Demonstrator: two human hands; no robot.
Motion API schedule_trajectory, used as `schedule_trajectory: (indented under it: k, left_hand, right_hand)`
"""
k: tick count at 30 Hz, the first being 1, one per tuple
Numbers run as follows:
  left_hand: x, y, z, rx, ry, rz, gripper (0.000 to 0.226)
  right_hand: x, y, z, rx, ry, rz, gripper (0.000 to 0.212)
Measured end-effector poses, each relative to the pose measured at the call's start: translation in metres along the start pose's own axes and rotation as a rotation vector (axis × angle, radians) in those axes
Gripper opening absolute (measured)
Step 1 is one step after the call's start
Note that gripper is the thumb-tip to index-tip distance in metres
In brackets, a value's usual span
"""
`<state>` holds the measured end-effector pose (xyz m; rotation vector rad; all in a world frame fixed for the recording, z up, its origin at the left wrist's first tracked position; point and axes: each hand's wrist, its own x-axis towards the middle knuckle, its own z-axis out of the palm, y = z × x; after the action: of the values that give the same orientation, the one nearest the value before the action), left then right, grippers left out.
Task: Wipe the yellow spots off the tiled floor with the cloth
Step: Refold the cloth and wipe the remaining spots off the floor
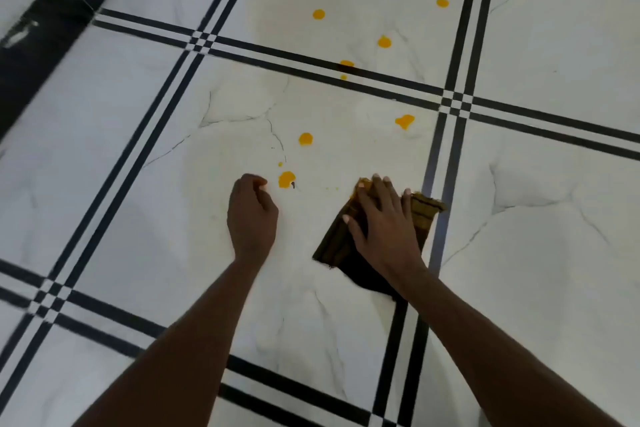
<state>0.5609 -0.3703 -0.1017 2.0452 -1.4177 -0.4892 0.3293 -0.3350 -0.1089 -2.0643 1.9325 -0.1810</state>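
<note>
Cloth (349,253) beside tile's black border (437,218)

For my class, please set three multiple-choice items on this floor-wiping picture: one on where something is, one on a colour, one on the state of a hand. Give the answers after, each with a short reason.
1. Where does the cloth lie?
A. on the white tile, under the right hand
B. on the black border at far left
C. held in the air by the left hand

2. What colour are the spots on the floor?
A. red
B. yellow
C. blue

3. How does the left hand stand?
A. flat on the cloth
B. gripping a brush
C. curled, holding nothing, on the floor

Answers:
1. A: the right hand presses flat on the cloth near the dark tile lines.
2. B: the nearest spot and those beyond are yellow.
3. C: its fingers are bent inward beside that spot, and no object shows in them.
</note>
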Motion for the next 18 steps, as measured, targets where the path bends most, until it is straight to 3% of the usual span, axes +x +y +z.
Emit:
schedule_trajectory:
  k: [5,12,18]
  left_hand:
    - [0.043,-0.018,0.001,0.125,-0.031,0.206,0.020]
    - [0.046,-0.043,-0.007,0.325,-0.043,0.345,0.029]
    - [0.047,-0.065,0.012,0.393,0.029,0.404,0.043]
  right_hand:
    - [-0.009,-0.003,0.012,-0.101,0.079,-0.005,0.075]
    - [-0.044,-0.008,0.023,-0.124,0.040,-0.022,0.074]
    - [0.015,0.040,0.013,-0.219,0.059,-0.088,0.075]
